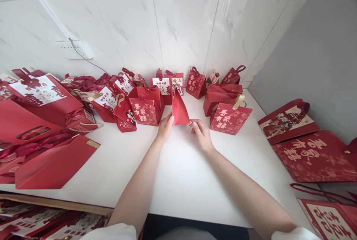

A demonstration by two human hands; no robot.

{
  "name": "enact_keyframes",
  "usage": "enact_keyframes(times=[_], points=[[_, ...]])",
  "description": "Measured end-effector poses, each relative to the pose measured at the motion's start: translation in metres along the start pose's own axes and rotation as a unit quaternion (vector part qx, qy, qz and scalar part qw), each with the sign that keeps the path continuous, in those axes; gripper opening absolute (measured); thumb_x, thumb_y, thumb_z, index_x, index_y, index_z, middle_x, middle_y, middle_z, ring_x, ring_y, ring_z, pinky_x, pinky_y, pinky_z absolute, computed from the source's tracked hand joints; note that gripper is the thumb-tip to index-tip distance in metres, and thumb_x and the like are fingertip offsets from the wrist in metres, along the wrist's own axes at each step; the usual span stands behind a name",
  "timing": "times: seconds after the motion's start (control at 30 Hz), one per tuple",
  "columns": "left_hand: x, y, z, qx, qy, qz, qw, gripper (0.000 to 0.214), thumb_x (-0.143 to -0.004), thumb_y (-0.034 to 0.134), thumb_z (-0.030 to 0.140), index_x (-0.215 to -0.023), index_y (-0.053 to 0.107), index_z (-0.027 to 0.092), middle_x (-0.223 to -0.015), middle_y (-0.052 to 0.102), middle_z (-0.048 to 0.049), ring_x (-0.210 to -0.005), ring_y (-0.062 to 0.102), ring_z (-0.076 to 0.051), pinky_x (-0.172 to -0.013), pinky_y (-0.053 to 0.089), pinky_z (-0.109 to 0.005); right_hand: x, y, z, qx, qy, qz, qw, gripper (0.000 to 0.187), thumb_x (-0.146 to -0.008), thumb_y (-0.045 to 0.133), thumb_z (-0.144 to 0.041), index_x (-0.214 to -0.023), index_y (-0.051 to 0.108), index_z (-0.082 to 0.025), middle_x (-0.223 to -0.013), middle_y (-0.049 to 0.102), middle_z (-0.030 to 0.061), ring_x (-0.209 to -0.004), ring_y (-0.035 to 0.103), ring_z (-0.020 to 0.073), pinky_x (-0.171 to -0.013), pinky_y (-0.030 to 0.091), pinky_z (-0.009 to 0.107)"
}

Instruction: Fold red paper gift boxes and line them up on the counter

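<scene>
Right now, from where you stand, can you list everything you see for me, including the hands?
Held box: one, red, between the hands
Other boxes: many (overlapping, uncountable), red, some white-fronted, around the table's left, back and right
Far-right boxes: at least three, red with cream print, right edge
Table: one, white, centre
Carton: one, brown-rimmed, lower left
Tiled wall: one, white, behind
Socket plate: one, white, wall's left
Cable: one, grey, at the socket
Panel: one, grey, right
Sleeves: two, white, bottom
Left hand: one, gripping the held box
Right hand: one, by its lower right corner
</scene>
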State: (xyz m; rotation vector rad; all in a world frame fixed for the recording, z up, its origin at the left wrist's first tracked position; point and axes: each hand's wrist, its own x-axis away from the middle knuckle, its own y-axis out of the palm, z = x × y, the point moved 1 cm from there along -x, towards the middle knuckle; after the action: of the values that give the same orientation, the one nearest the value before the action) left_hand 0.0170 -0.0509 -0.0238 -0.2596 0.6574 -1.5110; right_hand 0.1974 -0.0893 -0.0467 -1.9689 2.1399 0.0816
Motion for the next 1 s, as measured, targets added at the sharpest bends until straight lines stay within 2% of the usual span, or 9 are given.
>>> enact_keyframes(times=[0.13,0.33,0.43,0.57,0.67,0.73,0.8,0.87,1.0], points=[[0.001,-0.003,0.001,0.021,-0.007,-0.013,1.000,0.057,-0.097,0.023,0.051,-0.134,0.053,0.021,-0.117,0.068,-0.0051,-0.112,0.060,-0.023,-0.099,0.048,-0.036,-0.001,0.000,0.005,-0.007,0.016,0.012,1.000,0.041,-0.093,0.040,-0.054,-0.109,0.061,-0.023,-0.095,0.063,0.0044,-0.070,0.056,0.0168,-0.073,0.049,0.033],[0.004,-0.007,-0.005,0.024,-0.004,-0.030,0.999,0.053,-0.097,0.030,0.048,-0.139,0.048,0.022,-0.128,0.063,-0.0049,-0.122,0.055,-0.023,-0.104,0.046,-0.036,-0.006,-0.002,0.013,0.023,0.015,0.058,0.998,0.031,-0.089,0.049,-0.046,-0.104,0.061,-0.021,-0.115,0.058,0.0098,-0.096,0.058,0.0218,-0.080,0.049,0.036],[0.004,-0.005,-0.013,0.043,-0.027,-0.030,0.998,0.053,-0.097,0.027,0.047,-0.138,0.050,0.022,-0.127,0.063,-0.0052,-0.125,0.054,-0.023,-0.105,0.045,-0.038,-0.006,-0.002,0.016,0.011,0.020,0.061,0.998,0.036,-0.088,0.050,-0.044,-0.115,0.057,-0.022,-0.127,0.054,0.0105,-0.108,0.056,0.0229,-0.086,0.049,0.038],[0.004,-0.001,-0.017,0.071,-0.049,-0.027,0.996,0.051,-0.097,0.028,0.044,-0.129,0.058,0.018,-0.126,0.064,-0.0068,-0.124,0.055,-0.024,-0.105,0.046,-0.039,-0.006,0.000,0.022,0.022,0.012,0.069,0.997,0.049,-0.088,0.051,-0.042,-0.132,0.046,-0.023,-0.140,0.049,0.0102,-0.126,0.047,0.0247,-0.102,0.041,0.043],[0.003,0.002,-0.018,0.082,-0.021,-0.037,0.996,0.043,-0.095,0.036,0.040,-0.123,0.061,0.019,-0.128,0.063,-0.0058,-0.122,0.056,-0.022,-0.106,0.045,-0.038,-0.008,0.001,0.026,0.037,0.005,0.071,0.997,0.051,-0.086,0.053,-0.038,-0.134,0.043,-0.023,-0.128,0.057,0.0090,-0.117,0.053,0.0238,-0.100,0.041,0.043],[0.003,0.005,-0.020,0.067,-0.003,-0.015,0.998,0.039,-0.091,0.047,0.033,-0.125,0.058,0.019,-0.128,0.063,-0.0056,-0.119,0.058,-0.022,-0.106,0.045,-0.038,-0.009,0.001,0.027,0.040,0.003,0.073,0.997,0.046,-0.085,0.053,-0.036,-0.128,0.046,-0.022,-0.115,0.061,0.0076,-0.105,0.058,0.0226,-0.095,0.044,0.041],[0.003,0.006,-0.024,0.021,-0.003,0.026,0.999,0.045,-0.084,0.055,0.023,-0.128,0.055,0.020,-0.128,0.063,-0.0062,-0.116,0.060,-0.022,-0.105,0.046,-0.039,-0.009,0.001,0.028,0.047,-0.005,0.084,0.995,0.039,-0.083,0.055,-0.034,-0.120,0.049,-0.021,-0.107,0.061,0.0071,-0.099,0.057,0.0222,-0.092,0.045,0.040],[0.003,0.005,-0.026,-0.030,-0.006,0.036,0.999,0.053,-0.078,0.055,0.014,-0.130,0.053,0.021,-0.129,0.061,-0.0060,-0.117,0.059,-0.023,-0.105,0.045,-0.040,-0.009,0.000,0.027,0.065,-0.018,0.105,0.992,0.035,-0.082,0.057,-0.033,-0.114,0.051,-0.021,-0.109,0.059,0.0079,-0.102,0.055,0.0233,-0.094,0.043,0.042],[0.004,-0.003,-0.021,-0.081,0.057,-0.070,0.993,0.073,-0.072,0.057,0.011,-0.142,0.041,0.024,-0.137,0.056,-0.0060,-0.125,0.052,-0.027,-0.105,0.044,-0.042,-0.006,-0.001,0.023,0.114,-0.026,0.126,0.985,0.028,-0.083,0.056,-0.035,-0.107,0.051,-0.021,-0.117,0.056,0.0104,-0.114,0.049,0.0265,-0.102,0.037,0.046]])
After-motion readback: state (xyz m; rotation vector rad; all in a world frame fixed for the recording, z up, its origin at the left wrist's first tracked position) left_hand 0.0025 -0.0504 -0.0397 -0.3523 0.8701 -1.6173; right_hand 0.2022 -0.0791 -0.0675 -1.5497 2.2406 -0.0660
